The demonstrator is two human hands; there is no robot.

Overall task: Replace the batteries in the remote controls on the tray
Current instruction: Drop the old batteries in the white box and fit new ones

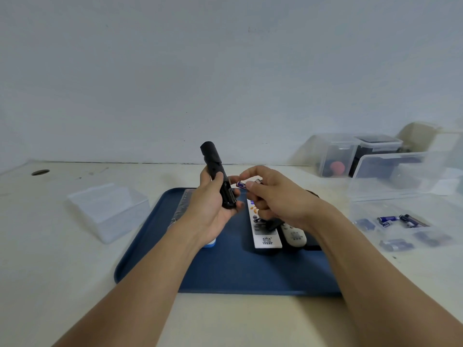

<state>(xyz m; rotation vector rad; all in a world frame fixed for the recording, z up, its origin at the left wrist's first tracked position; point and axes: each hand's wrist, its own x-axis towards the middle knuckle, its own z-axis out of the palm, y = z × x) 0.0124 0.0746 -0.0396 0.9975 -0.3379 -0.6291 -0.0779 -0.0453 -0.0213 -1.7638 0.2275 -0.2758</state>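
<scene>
My left hand (213, 209) grips a slim black remote (216, 171) upright above the blue tray (225, 276), its lower back facing me. My right hand (273, 196) pinches a purple battery (241, 184) between thumb and fingers, right beside the black remote's lower end. A dark piece shows behind the right fingers; I cannot tell what it is. On the tray lie a white remote (265, 231) with coloured buttons and a rounded grey-white remote (295, 235) next to it. Another remote (181, 209) lies partly hidden under my left wrist.
A clear box (400, 221) at the right holds several blue batteries. An empty-looking clear box (110, 211) stands left of the tray. More clear containers (350, 156) sit at the back right against the wall. A round hole (40, 172) marks the table's far left.
</scene>
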